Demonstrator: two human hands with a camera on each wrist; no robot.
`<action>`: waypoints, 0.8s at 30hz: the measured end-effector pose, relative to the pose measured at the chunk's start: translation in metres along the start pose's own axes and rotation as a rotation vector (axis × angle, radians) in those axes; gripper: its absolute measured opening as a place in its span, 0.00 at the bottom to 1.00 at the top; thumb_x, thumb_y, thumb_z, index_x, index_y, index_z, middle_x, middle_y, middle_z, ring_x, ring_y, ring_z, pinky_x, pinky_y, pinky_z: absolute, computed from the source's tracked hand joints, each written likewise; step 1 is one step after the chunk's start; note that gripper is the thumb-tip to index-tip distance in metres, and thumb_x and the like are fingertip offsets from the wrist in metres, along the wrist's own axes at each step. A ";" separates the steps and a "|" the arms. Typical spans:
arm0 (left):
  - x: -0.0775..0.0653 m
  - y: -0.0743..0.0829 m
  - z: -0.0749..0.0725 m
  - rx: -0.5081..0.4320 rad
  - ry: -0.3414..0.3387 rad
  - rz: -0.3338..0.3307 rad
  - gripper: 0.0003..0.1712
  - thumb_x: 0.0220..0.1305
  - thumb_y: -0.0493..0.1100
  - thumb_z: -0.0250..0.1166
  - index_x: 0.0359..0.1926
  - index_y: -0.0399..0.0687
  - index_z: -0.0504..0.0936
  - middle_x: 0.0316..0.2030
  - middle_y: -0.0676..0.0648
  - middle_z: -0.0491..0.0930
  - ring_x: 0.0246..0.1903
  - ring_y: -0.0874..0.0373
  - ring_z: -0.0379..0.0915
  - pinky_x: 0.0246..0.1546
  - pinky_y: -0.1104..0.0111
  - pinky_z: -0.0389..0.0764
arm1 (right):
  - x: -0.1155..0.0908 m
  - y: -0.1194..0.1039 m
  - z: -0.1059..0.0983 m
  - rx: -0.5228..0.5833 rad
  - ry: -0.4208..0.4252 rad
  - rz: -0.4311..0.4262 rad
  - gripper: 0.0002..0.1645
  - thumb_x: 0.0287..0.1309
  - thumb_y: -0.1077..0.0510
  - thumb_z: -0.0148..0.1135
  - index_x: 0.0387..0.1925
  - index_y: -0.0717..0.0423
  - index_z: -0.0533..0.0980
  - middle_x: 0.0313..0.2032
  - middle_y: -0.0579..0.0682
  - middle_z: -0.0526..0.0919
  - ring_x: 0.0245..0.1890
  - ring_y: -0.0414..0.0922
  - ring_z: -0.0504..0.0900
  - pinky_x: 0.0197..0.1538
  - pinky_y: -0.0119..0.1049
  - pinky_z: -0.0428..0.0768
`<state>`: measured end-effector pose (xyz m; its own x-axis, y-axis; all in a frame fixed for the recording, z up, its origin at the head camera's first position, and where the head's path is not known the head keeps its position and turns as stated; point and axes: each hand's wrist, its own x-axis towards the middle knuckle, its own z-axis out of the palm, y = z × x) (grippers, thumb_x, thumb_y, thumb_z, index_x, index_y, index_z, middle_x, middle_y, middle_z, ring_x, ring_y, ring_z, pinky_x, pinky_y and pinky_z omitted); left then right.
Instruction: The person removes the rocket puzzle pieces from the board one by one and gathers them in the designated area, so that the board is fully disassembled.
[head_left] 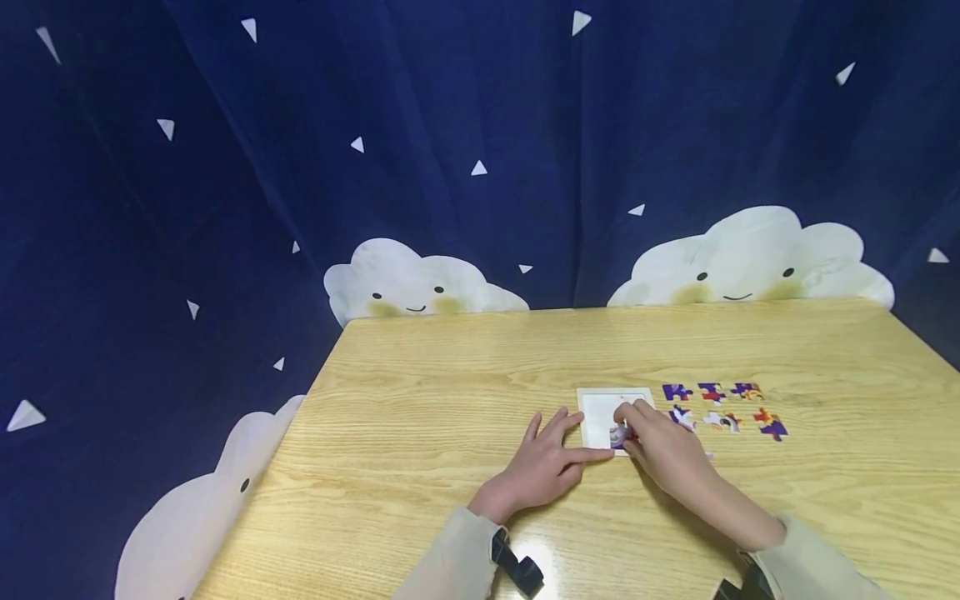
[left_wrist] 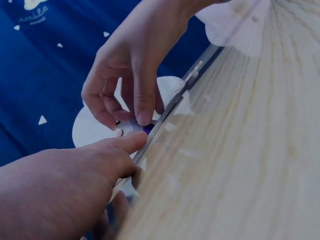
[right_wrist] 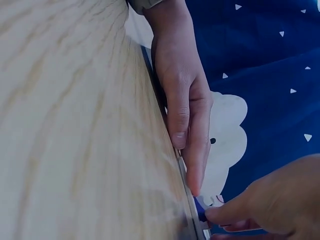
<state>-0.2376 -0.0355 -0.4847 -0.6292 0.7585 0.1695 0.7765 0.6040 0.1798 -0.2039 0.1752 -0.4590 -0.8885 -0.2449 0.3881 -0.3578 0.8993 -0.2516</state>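
A small white puzzle tray (head_left: 611,391) lies on the table with a purple and grey jigsaw piece (head_left: 617,438) in its lower part. My left hand (head_left: 542,467) lies flat with fingers spread, fingertips at the tray's left edge and thumb along its lower edge. Over the tray, my right hand (head_left: 670,448) pinches the jigsaw piece between thumb and fingers, partly hiding it and the tray's right side. In the left wrist view the same piece (left_wrist: 148,128) shows purple under the right thumb, close to the left hand's outstretched finger.
To the right of the tray, several loose jigsaw pieces (head_left: 711,392) in purple, red, orange and white lie in two rough rows. Another bit shows partly behind my right wrist. The wooden table (head_left: 450,367) ends at a dark blue curtain (head_left: 450,100) with white clouds.
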 end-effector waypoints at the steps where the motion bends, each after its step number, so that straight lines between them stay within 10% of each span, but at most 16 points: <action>1: 0.000 0.000 0.000 -0.005 -0.003 -0.003 0.24 0.74 0.47 0.50 0.63 0.81 0.72 0.74 0.43 0.59 0.75 0.42 0.52 0.70 0.39 0.56 | 0.000 0.001 0.001 0.019 0.001 0.000 0.19 0.47 0.68 0.73 0.38 0.52 0.75 0.30 0.44 0.76 0.26 0.36 0.73 0.23 0.29 0.70; 24: 0.000 0.001 -0.002 -0.047 -0.039 -0.040 0.24 0.75 0.47 0.47 0.64 0.83 0.71 0.75 0.45 0.57 0.76 0.44 0.48 0.72 0.40 0.53 | 0.001 0.015 -0.001 0.300 0.088 -0.034 0.21 0.46 0.76 0.68 0.39 0.54 0.75 0.31 0.46 0.78 0.29 0.41 0.81 0.32 0.29 0.81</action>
<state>-0.2375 -0.0353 -0.4827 -0.6576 0.7432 0.1237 0.7474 0.6229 0.2309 -0.2101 0.1889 -0.4618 -0.8508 -0.2288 0.4730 -0.4675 0.7405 -0.4827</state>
